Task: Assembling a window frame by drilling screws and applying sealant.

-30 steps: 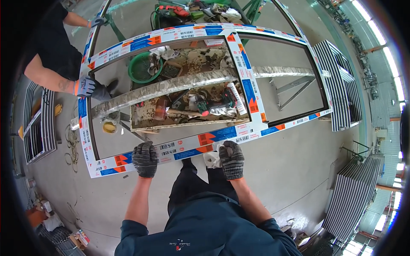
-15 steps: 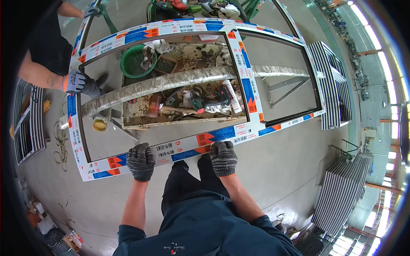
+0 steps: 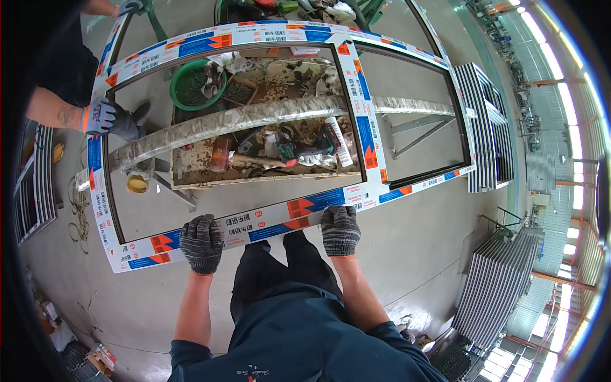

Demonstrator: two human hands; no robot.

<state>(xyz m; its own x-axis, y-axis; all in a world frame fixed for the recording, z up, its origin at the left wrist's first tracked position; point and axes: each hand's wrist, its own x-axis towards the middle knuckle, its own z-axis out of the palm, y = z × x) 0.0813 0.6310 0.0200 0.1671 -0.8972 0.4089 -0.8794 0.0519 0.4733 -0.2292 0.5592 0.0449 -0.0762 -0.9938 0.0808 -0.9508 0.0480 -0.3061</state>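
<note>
A large window frame [image 3: 267, 227], wrapped in white, blue and orange protective film, lies flat in front of me. One upright bar divides it into two openings. My left hand [image 3: 201, 244], in a dark striped knit glove, is closed over the near rail toward its left end. Farther right, my right hand [image 3: 340, 230] in a matching glove grips the same rail, short of the dividing bar. The fingertips of both hands are partly hidden. At the left side of the frame, a co-worker's gloved hand [image 3: 98, 116] rests on the side rail.
A film-wrapped support beam [image 3: 235, 124] runs beneath the frame. Below it, a wooden tray [image 3: 254, 180] holds tools and scraps, with a green basin [image 3: 180, 92] of small hardware. Stacked profiles [image 3: 499, 280] stand at right, and more frames [image 3: 487, 134] beyond the right end.
My right hand has slid slightly right along the near rail, while my left keeps its place on it. The whole view has shifted a little, so the frame sits farther left.
</note>
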